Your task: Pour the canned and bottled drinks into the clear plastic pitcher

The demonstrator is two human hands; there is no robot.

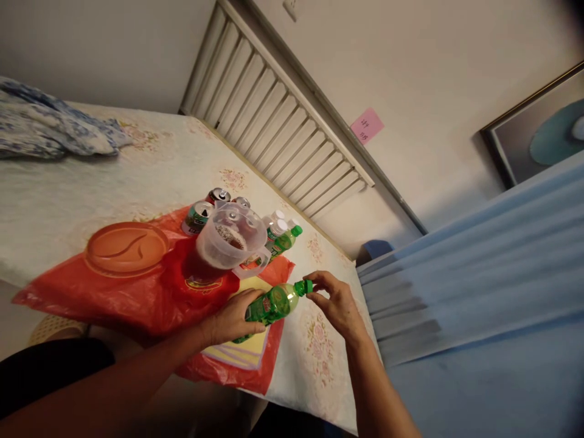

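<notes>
My left hand is wrapped round a green soda bottle, which leans to the right over a yellow cloth with pale purple lines. At the bottle's neck, the thumb and fingers of my right hand pinch its green cap. Whether the cap is still seated on the neck I cannot tell. Just behind my left hand stands a clear plastic pitcher with dark, foamy liquid in it. A red base or wrap with a yellow mark shows around the pitcher's lower part.
Several cans stand behind the pitcher. Capped bottles are grouped to its right. An orange lid lies on red plastic sheeting. Blue patterned fabric is at far left. A radiator and blue curtain border the table.
</notes>
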